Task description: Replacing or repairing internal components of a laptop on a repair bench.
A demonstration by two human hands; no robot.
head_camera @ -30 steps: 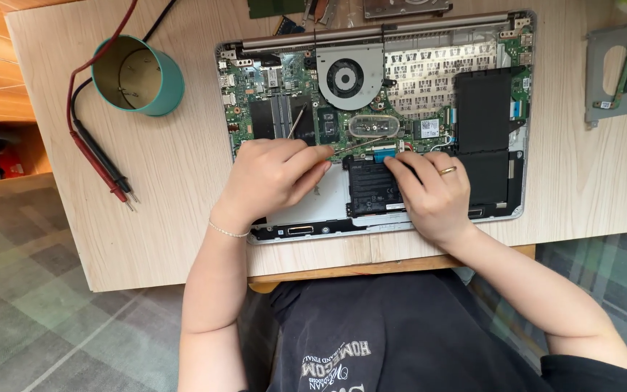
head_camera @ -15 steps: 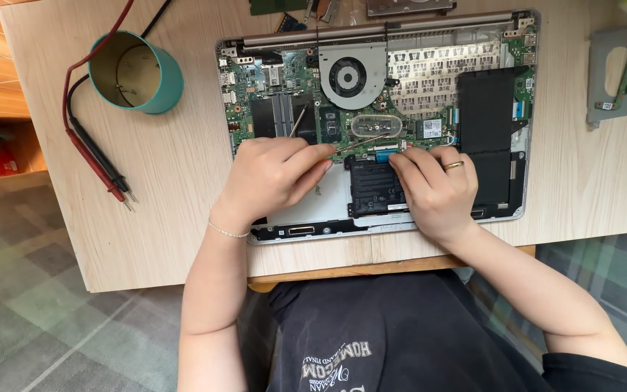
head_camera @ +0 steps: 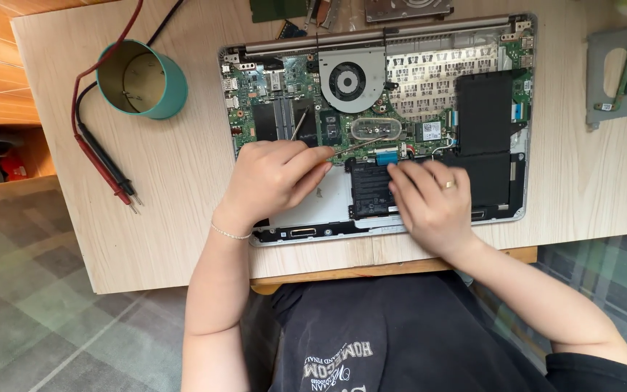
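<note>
An opened laptop lies bottom-up at the counter's near edge, its board, fan and black battery exposed. The left hand rests on the laptop's near left part, fingers curled round a thin metal tool whose tip reaches toward the middle of the board, just beside a small blue connector. The right hand lies flat and loose on the battery's near part, fingertips pressing down just beside that connector; it grips nothing, and a ring shows on one finger. Toward the counter's far left corner stands a teal cup, open and upright. Red and black probes lie near the left edge, their leads curving round the cup. Near the right edge, well apart from the hands, lies a grey metal bracket. More loose parts sit along the far edge, cut off by the frame.
</note>
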